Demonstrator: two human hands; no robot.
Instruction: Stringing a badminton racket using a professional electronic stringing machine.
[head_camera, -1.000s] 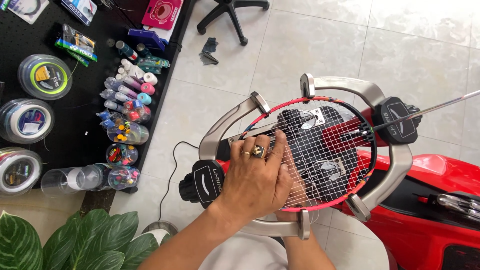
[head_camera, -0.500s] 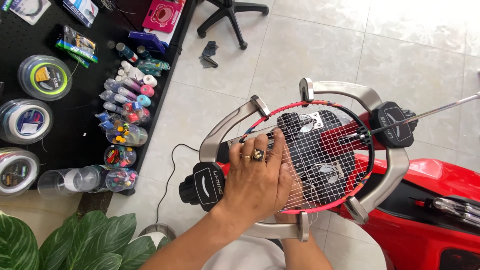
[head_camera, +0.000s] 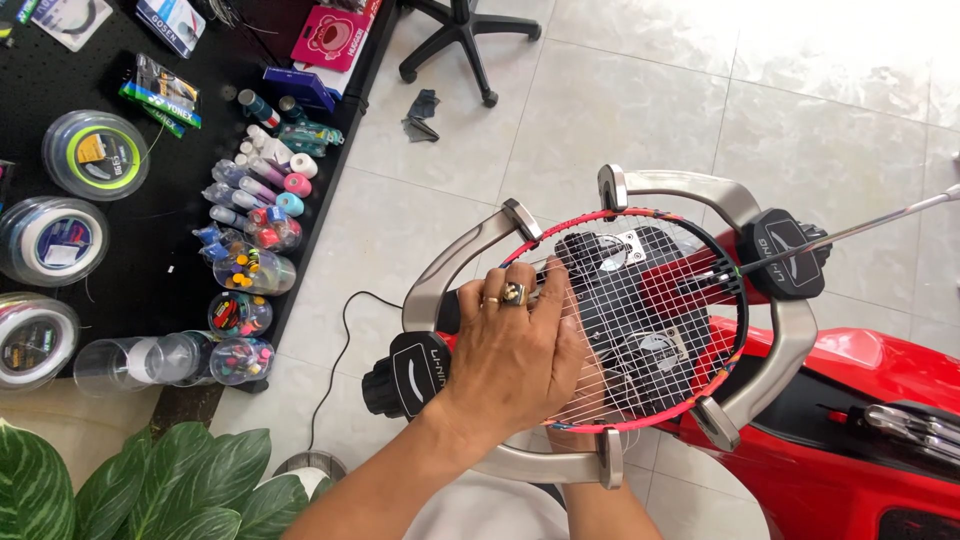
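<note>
1. Clamped flat in the silver stringing cradle (head_camera: 700, 190) sits my red-framed badminton racket (head_camera: 735, 300), head level so the string bed faces up at me.
2. My left hand (head_camera: 515, 355) lies palm-down over the white strings (head_camera: 640, 330), fingers pressed together and flat on the weave, gold rings showing; I judge that steadies the bed.
3. My right hand (head_camera: 575, 440) is mostly hidden beneath the racket — whether its fingers are pinching a string I cannot tell.
4. Black round knobs (head_camera: 415, 370) grip the frame at both ends, and the thin silver shaft (head_camera: 870, 225) runs off to the right over the red machine body (head_camera: 880, 400).
5. Out left, on the black pegboard table (head_camera: 150, 270), clear plastic tubs (head_camera: 240, 315) hold small colourful bits, beside upright grip-tape rolls (head_camera: 270, 185).
6. String reels (head_camera: 95, 155) lie flat further left, green leaves (head_camera: 130, 490) below.
</note>
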